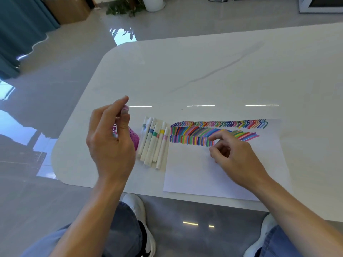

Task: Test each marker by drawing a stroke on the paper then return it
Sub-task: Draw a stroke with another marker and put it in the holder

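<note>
Markers (154,143) side by side, long axes near-to-far – left hand (111,143) pinches pink marker (125,109)

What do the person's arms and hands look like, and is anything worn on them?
The left forearm and right forearm are bare; no sleeves show. The left hand and the right hand wear no gloves, and no watch, ring or bracelet is visible.
</note>
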